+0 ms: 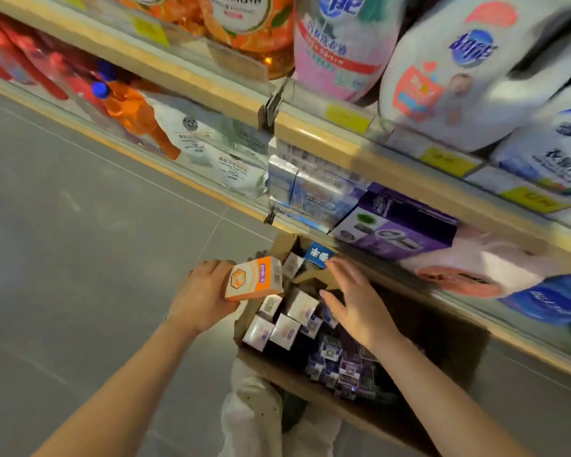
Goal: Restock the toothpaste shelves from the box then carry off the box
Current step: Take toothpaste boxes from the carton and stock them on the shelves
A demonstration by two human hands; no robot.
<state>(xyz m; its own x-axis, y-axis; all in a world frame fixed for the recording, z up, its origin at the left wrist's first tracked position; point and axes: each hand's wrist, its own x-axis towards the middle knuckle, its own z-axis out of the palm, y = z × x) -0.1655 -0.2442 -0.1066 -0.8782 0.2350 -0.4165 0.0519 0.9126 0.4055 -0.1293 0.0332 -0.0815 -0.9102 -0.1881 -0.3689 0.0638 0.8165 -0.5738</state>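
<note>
one glossy orange carton [254,278] in left hand [201,300]

Two hands [205,295], one orange toothpaste carton [254,278], one cardboard box [360,413]

Left hand [201,293] curled in a grip, right hand [356,300] flat, fingers spread, both forearms extended forward

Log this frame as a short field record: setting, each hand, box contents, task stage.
setting: shop aisle, cardboard box on the floor by the shelves
left hand: grips an orange and white carton at the box's edge
right hand: open, fingers spread above the box, holding nothing
box contents: many small cartons standing on end, white and purple
task stage: restocking under way, box far from emptied
</note>
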